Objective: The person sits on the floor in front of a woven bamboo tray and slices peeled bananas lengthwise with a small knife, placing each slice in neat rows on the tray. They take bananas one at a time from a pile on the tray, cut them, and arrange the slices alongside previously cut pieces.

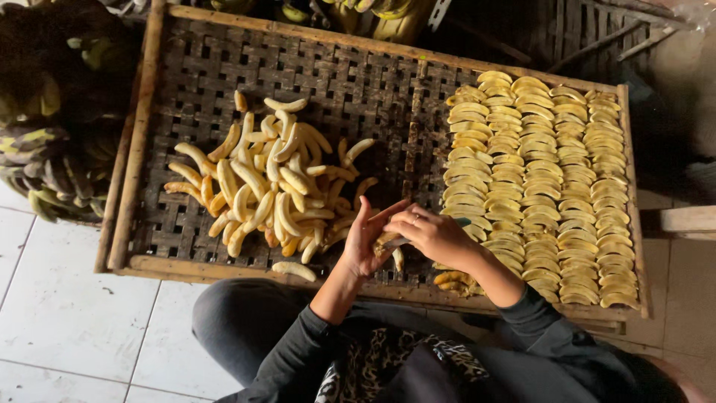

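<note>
Four neat columns of flattened banana slices [544, 194] already fill the 3 o'clock side of the woven bamboo tray [358, 82], running from the far rim almost to the near one, each slice overlapping the next. A fifth column, on the inner side, reaches down toward the hands, and a few darker slices sit at its near end around 5 o'clock. That laid-out part looks like somewhat less than half of the tray's area.

At 9 o'clock from the hands lies a loose heap of whole peeled bananas [268, 186], many pieces, not yet sliced; one stray banana [294, 269] rests on the near rim at 7 o'clock. Between heap and columns the dark weave is bare.

Near the tray's front edge the left hand [367, 242] is curled around a banana piece [389, 240], gripping it from the side with the fingers raised. The right hand [436, 233] is closed just beside it, on what seems to be a small knife or blade touching the fruit, though the tool is mostly hidden and I cannot tell its shape.

Judging by the pile against the rows, a good share is done, yet the heap would still make several more columns. Green unpeeled bunches [52, 142] wait beyond the tray at 9 o'clock
</note>
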